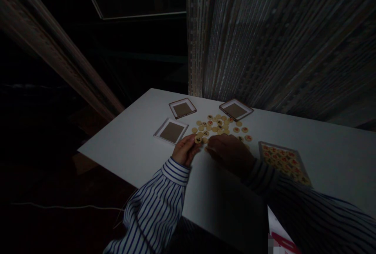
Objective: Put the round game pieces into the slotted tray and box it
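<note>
My left hand (pixel 183 150) is closed, with a round Chinese chess piece (pixel 198 139) pinched between thumb and fingers, its dark character facing up. Just right of it, my right hand (pixel 230 152) reaches low over the table with its fingers curled downward. Its fingertips are in shadow, so whatever they hold is hidden. Beyond both hands lies a loose spread of pale wooden chess pieces (pixel 214 129). Some show red or dark characters, others lie blank side up.
Behind the spread stand two shallow dark-rimmed boxes (pixel 182 109), (pixel 236 109). A white-rimmed box (pixel 171 130) sits left. On the right, a tray (pixel 307 177) holds rows of pieces. The white table (pixel 123 128) meets a string curtain (pixel 235 42) at the back.
</note>
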`<state>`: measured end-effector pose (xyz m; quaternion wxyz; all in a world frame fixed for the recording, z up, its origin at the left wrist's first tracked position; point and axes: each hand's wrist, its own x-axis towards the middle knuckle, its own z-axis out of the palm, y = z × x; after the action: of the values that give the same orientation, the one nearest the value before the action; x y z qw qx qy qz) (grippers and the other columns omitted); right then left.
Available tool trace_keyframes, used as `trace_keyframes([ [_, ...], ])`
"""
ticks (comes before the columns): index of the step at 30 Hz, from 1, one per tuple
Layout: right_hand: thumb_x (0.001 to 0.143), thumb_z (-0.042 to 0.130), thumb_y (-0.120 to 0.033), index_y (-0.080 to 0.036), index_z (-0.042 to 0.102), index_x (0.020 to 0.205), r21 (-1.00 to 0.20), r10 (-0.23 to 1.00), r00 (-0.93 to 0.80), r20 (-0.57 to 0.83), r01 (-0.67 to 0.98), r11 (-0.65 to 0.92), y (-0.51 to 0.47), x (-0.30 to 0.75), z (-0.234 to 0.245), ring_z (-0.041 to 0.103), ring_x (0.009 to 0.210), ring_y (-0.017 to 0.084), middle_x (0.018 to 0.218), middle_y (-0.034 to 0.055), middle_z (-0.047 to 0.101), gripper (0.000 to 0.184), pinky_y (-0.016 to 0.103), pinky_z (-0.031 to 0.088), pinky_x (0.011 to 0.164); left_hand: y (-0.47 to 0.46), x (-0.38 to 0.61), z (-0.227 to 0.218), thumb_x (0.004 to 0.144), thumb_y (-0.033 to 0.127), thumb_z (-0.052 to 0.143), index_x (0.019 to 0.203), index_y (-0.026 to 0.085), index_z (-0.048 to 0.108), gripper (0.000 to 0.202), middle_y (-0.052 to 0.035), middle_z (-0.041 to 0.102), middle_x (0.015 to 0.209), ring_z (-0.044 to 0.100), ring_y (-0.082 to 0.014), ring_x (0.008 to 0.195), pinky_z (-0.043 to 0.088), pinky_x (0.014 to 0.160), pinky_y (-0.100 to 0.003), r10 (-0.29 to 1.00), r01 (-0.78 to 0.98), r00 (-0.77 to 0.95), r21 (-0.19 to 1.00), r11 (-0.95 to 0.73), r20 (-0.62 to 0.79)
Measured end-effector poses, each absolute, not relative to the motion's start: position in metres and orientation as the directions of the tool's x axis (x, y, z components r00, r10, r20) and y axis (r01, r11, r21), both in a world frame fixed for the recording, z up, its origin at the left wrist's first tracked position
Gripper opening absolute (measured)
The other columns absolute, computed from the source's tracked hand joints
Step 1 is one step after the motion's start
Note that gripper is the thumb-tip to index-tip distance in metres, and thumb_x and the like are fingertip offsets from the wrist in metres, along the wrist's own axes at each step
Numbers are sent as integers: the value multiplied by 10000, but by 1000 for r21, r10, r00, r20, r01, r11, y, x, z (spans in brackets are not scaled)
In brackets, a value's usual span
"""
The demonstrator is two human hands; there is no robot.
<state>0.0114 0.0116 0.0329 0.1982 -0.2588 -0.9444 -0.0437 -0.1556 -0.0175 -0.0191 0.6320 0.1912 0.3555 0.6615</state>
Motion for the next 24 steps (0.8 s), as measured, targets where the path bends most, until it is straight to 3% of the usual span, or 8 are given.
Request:
trace_keyframes([
  [5,879,402,-312,-132,583,929,-117,471,-755,456,474,873,15,-10,37,526,841,197,976,100,633,260,299,333,713,-18,-153,-21,571,277,768,782,134,630,290,-13,672,706,609,-95,571,495,522,-190,978,-696,-114,717,45,-172],
  [14,887,376,-282,-137,584,914,-83,458,-765,453,475,876,18,-20,34,513,811,193,929,81,649,255,307,299,725,-18,-151,-19,532,313,780,756,133,624,327,-15,666,700,619,-120,625,501,602,-245,979,-699,-111,713,44,-170],
  [19,866,407,-296,-134,595,908,-103,513,-783,351,513,853,20,-18,35,516,787,192,855,73,654,251,305,281,705,-13,-158,-19,499,371,773,700,112,630,358,-7,647,596,566,-81,506,429,483,-185,915,-594,-343,803,-37,-212],
  [24,831,436,-281,-160,616,830,-4,537,-828,159,543,839,21,-17,26,524,805,205,798,82,648,217,319,248,654,-11,-162,-17,505,410,740,642,120,609,346,1,629,533,541,-84,479,409,477,-198,797,-393,-586,912,-120,-147],
])
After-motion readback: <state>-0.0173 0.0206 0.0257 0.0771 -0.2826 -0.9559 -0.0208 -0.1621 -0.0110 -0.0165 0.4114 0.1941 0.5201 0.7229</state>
